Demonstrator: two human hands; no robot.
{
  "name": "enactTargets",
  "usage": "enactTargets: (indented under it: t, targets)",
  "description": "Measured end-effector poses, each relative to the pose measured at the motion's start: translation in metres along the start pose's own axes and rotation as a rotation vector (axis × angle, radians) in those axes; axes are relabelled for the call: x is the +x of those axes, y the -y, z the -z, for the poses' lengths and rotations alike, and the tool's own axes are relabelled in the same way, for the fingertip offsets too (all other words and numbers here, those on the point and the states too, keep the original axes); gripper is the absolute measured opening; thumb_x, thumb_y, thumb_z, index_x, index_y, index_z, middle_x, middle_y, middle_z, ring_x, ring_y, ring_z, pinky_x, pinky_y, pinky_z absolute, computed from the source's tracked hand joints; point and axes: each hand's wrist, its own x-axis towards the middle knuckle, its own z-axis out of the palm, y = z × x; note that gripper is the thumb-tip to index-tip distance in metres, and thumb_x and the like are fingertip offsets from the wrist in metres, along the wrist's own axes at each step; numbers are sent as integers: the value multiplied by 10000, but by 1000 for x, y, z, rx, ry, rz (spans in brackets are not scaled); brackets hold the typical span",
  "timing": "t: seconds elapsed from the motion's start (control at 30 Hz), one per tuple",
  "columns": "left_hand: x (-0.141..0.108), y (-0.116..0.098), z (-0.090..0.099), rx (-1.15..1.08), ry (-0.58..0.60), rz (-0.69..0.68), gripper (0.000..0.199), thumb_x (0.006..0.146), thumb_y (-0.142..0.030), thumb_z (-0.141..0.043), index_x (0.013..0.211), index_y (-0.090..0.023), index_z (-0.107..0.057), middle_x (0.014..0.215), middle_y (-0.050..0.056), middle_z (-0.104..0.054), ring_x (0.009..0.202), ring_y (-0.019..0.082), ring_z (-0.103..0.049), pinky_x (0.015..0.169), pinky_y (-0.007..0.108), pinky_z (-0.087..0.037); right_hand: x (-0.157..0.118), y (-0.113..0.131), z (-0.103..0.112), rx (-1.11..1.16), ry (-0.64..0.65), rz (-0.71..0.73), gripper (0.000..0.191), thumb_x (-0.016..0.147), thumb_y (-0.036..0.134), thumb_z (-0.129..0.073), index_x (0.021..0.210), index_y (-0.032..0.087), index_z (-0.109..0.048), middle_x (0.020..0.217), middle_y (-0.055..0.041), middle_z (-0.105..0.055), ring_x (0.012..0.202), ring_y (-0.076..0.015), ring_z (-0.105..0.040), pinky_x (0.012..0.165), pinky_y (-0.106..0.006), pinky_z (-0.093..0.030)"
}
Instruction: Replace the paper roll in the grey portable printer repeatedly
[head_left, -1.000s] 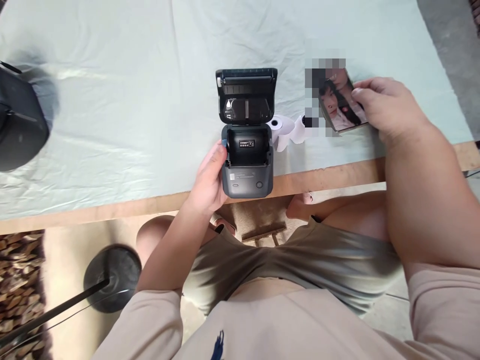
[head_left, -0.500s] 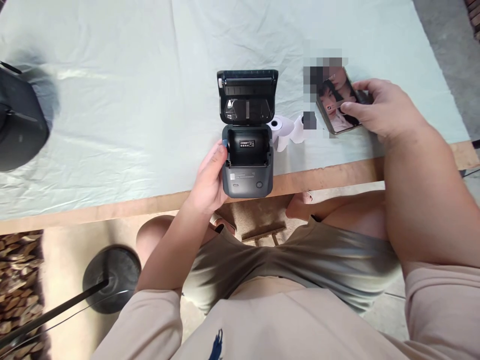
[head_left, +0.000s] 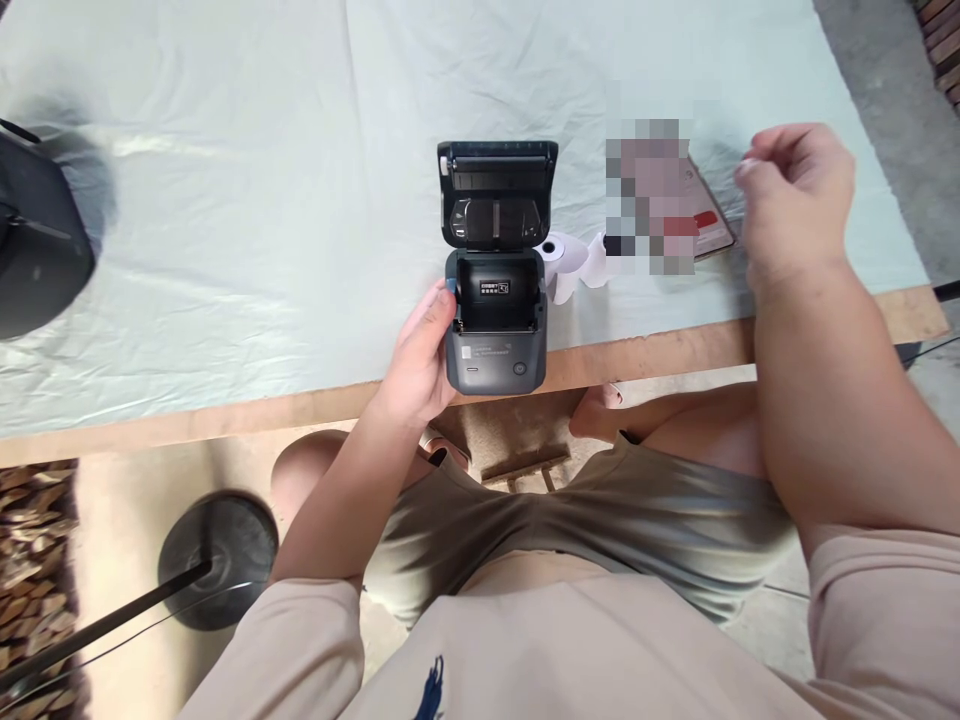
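My left hand (head_left: pixel 424 350) is wrapped round the left side of a small dark label printer (head_left: pixel 496 365), thumb on its upper edge. The printer's lid (head_left: pixel 495 195) stands raised, baring a hollow compartment with a small white-printed label inside. Just right of the printer, paper rolls (head_left: pixel 566 262) with white paper lie on the cloth. A phone (head_left: pixel 709 215) lies farther right, its screen pale with a red patch and partly hidden by pixelation. Right of the phone, my right hand (head_left: pixel 799 195) is raised, fingers curled in towards the thumb, and nothing shows between them.
Pale green cloth (head_left: pixel 262 200) covers the table, whose wooden front edge (head_left: pixel 337 405) runs before my knees. A dark rounded case or bag (head_left: pixel 41 235) stands at the far left. On the floor at lower left is a round black stand base (head_left: pixel 225 565) with a pole.
My right hand has come off the phone and drawn back to the right, its fingers curling. The phone's screen went from a photo to a pale page. Left hand and printer stay put.
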Motion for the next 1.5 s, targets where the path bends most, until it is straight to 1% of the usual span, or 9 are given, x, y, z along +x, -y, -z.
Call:
enactTargets:
  t: [0.1,0.17,0.27,0.4,0.63,0.83,1.03,1.3,1.5]
  targets:
    - [0,1,1,7,11,-7,411,941,-604,-800,1093,-222,-782,1024,36,-841,1210,301,-815,943,366,-712,1,-7,-9,160,-190,301,387,679,-42,-633,871,277,-525,668,66,-407,586,-128,-380,630,-295,-428]
    - [1,1,2,9,19,-3,425,935,-606,-806,1108,-219,-775,1048,39,-843,1246,316,-804,972,385,-713,-17,3,-12,248,-187,501,343,699,62,-681,907,281,-519,628,95,-309,528,-118,-277,557,-291,-346]
    - [2,2,2,2,21,-6,417,960,-619,-770,1093,-224,-771,1045,45,-844,1293,343,-786,1015,428,-709,-60,31,-8,248,20,719,307,809,232,-692,1113,248,-650,710,38,-535,574,-142,-490,592,-313,-442]
    - [1,1,2,11,24,-1,461,973,-657,-734,1133,-227,-780,1105,57,-846,1284,346,-788,984,435,-714,-100,59,-2,-41,214,943,350,879,286,-693,1227,265,-658,1079,-88,-740,943,-239,-722,763,-381,-581]
    - [1,3,2,-31,25,-49,491,921,-667,-794,1126,-221,-782,1100,71,-854,1389,366,-732,1110,477,-673,-130,69,-16,-145,161,968,315,1026,395,-627,1302,245,-644,1185,-117,-697,1061,-266,-681,805,-393,-562]
    - [3,5,1,-43,-104,-166,374,1021,-563,-674,1075,-228,-831,1137,37,-864,1350,295,-756,1142,410,-657,-145,86,-34,-471,172,799,450,998,387,-659,1426,257,-610,1456,-161,-680,1427,-439,-531,1112,-638,-410]
    - [0,5,4,-45,-100,-169,361,1018,-560,-673,1098,-245,-829,1177,27,-867,1371,288,-748,1175,417,-637,-147,93,-47,-515,285,761,339,1057,182,-518,1309,337,-684,1207,-87,-780,1422,-352,-591,1111,-595,-392]
    - [0,4,1,-64,-151,-187,399,1076,-533,-583,1074,-225,-837,1141,38,-869,1417,289,-721,1219,433,-610,-153,102,-53,-535,311,734,440,1041,113,-499,1362,356,-677,1232,-69,-788,1415,-318,-626,1143,-578,-392]
    - [0,4,2,-85,-186,-166,444,1105,-549,-522,1063,-232,-829,1105,20,-870,1460,275,-695,1231,418,-598,-145,104,-50,-522,249,694,422,1020,163,-492,1403,273,-632,1296,-103,-779,1372,-333,-651,1163,-595,-389]
